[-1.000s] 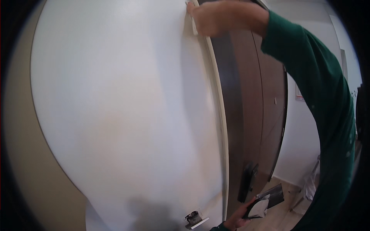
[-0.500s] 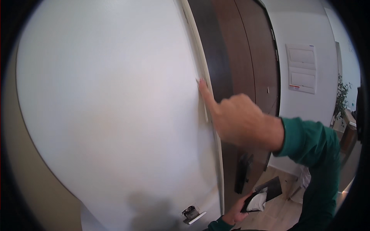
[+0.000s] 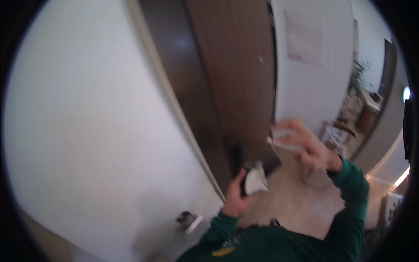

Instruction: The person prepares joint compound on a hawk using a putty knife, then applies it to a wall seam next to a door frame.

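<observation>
My left hand (image 3: 235,198) is low in front of my body, closed on a flat black piece (image 3: 273,162). White paste (image 3: 256,180) lies heaped on that piece. To its right and a little higher, my right hand (image 3: 307,146) is raised off the wall, with thumb and fingers apart. A dab of white shows at one of its fingertips; motion blurs the hand, and I see nothing else in it. The white wall (image 3: 87,109) ends at a pale trim strip (image 3: 168,89) left of both hands.
Beyond the trim is a dark brown door (image 3: 238,65) with a black handle (image 3: 236,153). Low on the wall, an open socket box (image 3: 185,217) has a white plate hanging tilted from it. A white wall panel (image 3: 304,37), a plant (image 3: 358,67) and a cluttered chair (image 3: 338,133) are to the right.
My right index finger has left the trim edge, and the hand has moved right and down toward the black piece. The view has swung right. My left hand still holds the piece.
</observation>
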Tool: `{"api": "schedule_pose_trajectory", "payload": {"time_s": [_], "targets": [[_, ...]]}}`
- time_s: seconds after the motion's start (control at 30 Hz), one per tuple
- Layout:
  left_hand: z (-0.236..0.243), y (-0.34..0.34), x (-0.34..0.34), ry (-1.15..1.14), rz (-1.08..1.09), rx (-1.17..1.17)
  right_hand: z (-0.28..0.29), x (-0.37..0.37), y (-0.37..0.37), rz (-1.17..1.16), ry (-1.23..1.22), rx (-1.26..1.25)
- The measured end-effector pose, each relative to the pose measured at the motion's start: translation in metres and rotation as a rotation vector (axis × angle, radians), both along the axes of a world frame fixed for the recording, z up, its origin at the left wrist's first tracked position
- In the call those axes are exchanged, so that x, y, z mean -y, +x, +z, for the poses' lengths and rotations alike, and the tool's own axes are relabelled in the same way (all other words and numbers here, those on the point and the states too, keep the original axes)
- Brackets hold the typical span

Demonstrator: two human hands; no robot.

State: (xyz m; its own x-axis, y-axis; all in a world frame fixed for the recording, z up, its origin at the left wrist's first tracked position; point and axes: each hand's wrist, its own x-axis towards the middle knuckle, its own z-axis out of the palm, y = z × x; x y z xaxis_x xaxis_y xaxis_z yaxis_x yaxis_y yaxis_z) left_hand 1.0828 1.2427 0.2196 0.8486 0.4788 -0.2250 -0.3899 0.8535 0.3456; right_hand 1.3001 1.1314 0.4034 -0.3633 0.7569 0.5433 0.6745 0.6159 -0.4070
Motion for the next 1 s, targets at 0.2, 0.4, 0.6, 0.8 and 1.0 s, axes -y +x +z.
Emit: {"api": "schedule_pose_trajectory", "payload": {"time_s": [0.2,0.4,0.6,0.8,1.0], "targets": [[0.053,0.04,0.012,0.056,-0.081,0.01,-0.051,0.032,0.037,-0.044,-0.057,-0.291],[0.043,0.069,0.022,0.142,-0.164,0.069,-0.079,0.039,0.053,-0.055,-0.063,-0.242],[0.05,0.086,0.036,0.185,-0.22,0.017,-0.089,0.052,0.076,-0.105,-0.158,-0.253],[0.035,0.102,0.036,0.223,-0.252,0.031,-0.107,0.066,0.085,-0.118,-0.2,-0.244],[0.013,0.12,0.033,0.135,-0.25,-0.065,-0.126,0.087,0.1,0.032,-0.271,-0.493]]}}
